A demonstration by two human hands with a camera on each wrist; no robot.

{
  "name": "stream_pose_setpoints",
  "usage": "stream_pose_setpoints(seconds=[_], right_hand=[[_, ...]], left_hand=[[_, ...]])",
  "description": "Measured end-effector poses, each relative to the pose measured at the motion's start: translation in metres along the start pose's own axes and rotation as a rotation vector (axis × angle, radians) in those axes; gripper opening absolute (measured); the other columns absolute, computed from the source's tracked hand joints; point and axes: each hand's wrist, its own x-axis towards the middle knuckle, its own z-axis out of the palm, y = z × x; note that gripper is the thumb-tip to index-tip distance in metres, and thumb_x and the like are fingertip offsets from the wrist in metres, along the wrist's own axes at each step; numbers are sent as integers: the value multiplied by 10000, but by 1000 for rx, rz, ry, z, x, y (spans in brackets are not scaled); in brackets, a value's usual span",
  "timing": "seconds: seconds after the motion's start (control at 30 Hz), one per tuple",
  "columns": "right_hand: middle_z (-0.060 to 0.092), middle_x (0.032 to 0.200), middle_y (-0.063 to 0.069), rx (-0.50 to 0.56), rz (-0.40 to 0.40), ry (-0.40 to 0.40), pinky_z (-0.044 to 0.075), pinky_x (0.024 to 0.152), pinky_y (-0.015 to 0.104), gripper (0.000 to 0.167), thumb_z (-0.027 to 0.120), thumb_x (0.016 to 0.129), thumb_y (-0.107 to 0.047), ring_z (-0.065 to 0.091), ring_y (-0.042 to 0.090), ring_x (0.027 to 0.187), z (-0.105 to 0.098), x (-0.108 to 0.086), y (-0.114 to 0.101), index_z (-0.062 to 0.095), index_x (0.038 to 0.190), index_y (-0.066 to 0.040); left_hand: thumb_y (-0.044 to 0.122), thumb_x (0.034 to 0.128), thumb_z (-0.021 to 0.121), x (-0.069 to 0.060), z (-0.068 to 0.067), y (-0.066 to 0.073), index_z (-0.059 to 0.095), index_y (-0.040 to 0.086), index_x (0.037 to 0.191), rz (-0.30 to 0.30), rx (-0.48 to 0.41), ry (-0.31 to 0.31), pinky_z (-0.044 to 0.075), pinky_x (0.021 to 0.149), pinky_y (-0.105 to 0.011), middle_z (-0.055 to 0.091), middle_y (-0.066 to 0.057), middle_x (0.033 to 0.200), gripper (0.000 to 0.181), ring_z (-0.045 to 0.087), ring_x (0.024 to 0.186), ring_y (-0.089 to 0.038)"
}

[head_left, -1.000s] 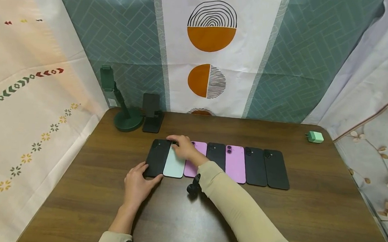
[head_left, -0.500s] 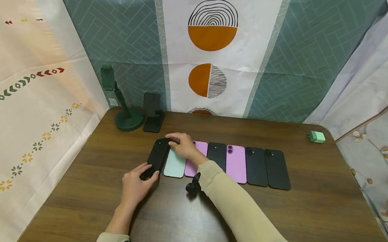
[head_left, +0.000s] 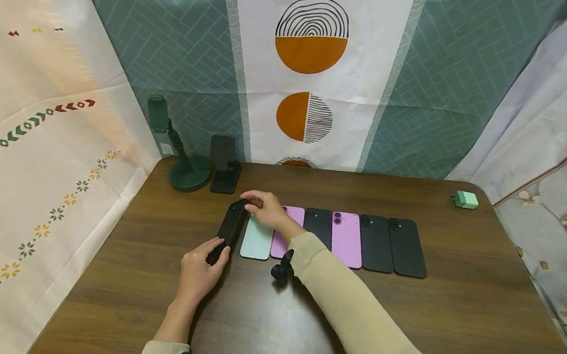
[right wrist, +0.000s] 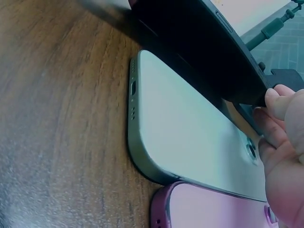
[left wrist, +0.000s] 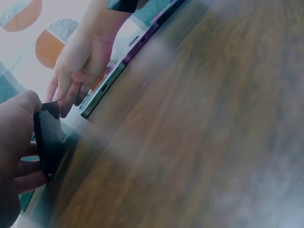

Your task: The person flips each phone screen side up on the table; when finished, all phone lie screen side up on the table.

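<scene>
A black smartphone (head_left: 231,225) is tipped up on edge at the left end of a row of phones. My left hand (head_left: 199,270) grips its near end between thumb and fingers, also plain in the left wrist view. At the far end my right hand (head_left: 267,209) pinches a corner; in the right wrist view the thumb and fingers meet on the tilted phone (right wrist: 213,47). Right beside it lies a pale green phone (head_left: 256,240), flat with its back up. A pink phone (head_left: 294,215) follows, partly hidden by my right hand and wrist.
Farther right lie a black phone (head_left: 318,224), a second pink phone (head_left: 346,240) and two more black phones. A green stand (head_left: 189,176) and a black phone stand (head_left: 223,175) are at the back left. A green charger plug (head_left: 465,199) sits at the back right.
The leftmost black phone, flat one second ago, has been tilted up onto its edge. Both hands hold its ends and have shifted only slightly. The other phones stay in place.
</scene>
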Motion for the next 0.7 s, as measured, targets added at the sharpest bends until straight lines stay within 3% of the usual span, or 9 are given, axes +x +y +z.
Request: stream_pose_setpoints(seconds=[0.33,0.53,0.7], right_hand=[[680,1277,119,-11,11,37,542,927,284,339,660,979,-59,665,210,1148,-3,0,-3,654,1313,-1],[674,1278,119,-137,-15,-2,500,1016,338,393,648,997,-107,636,237,1194,-1,1,-1,612,1381,-32],[660,1324,125,-208,-47,-51,464,1070,367,444,644,1001,-128,609,239,1252,1,2,-2,563,1434,-67]], left_hand=[[25,904,721,0,3,-1,732,-82,1074,88,-47,44,604,664,-500,742,-242,989,201,741,845,-367],[-53,909,674,2,5,-2,711,-128,1050,161,-71,73,603,646,-435,741,-246,932,163,747,812,-316],[-107,901,636,3,5,-2,708,-137,1046,191,-57,138,586,568,-420,740,-239,875,165,736,724,-293]])
